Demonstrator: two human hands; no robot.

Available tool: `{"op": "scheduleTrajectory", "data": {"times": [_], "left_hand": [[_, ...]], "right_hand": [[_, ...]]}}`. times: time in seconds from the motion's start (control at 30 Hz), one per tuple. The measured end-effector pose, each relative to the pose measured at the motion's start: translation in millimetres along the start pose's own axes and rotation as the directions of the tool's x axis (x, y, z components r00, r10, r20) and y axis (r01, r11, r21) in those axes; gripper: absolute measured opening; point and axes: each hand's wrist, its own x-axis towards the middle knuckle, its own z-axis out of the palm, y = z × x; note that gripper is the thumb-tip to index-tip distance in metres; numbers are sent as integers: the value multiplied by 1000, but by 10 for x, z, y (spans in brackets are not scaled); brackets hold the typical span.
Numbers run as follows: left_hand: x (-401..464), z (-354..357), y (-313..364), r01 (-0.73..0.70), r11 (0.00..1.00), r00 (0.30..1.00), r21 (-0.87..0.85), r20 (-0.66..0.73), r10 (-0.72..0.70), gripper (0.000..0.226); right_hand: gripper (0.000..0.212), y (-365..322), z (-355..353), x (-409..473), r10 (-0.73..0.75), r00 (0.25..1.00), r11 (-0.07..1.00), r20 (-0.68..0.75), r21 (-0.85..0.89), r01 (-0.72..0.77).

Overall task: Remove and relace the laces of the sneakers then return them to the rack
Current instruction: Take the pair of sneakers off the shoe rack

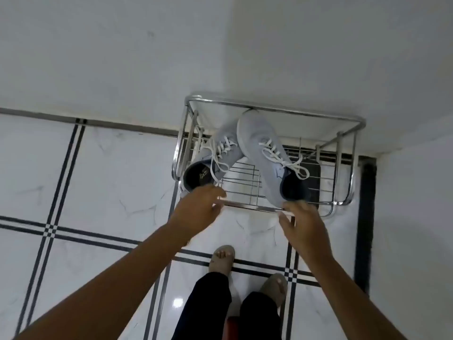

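Because the chrome wire shoe rack [348, 165] stands against the white wall with its top shelf made of thin, widely spaced rods, both pale grey knit sneakers rest on an uneven footing, and this is the main hazard as judged from here: a careless touch at a heel could tip a shoe off the front rail onto the white marble-patterned tiled floor [98, 168]. The right-hand sneaker [264, 146] lies with its long axis running from heel, at the front rail, to toe, at the wall, the toe leaning slightly leftward. The left-hand sneaker [220, 148] runs diagonally, its heel overhanging the rack's left front corner and its toe tucked under the other shoe's forefoot; lifting it alone could drag its partner. White laces [282, 155] hang in loose bows and could snag on the wire. The left hand [198, 207] hovers just beside the left heel with fingers loosely curled, gripping nothing; the right hand [304, 224], fingers spread, reaches the right heel, contact uncertain.
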Motion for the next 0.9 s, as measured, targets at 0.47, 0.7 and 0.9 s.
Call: {"op": "scheduleTrajectory", "data": {"times": [0.47,0.7,0.9], "left_hand": [[335,-10,-656,-106,551,994,828,104,36,31],[76,-40,-524,-206,655,963,727,30,269,11],[-521,188,-78,-359,830,927,426,56,372,8]], "right_hand": [[29,225,115,634,-51,931,783,362,-564,262],[17,137,30,233,-76,972,964,223,-233,129],[10,67,-52,-610,-72,993,993,98,-91,81]]}}
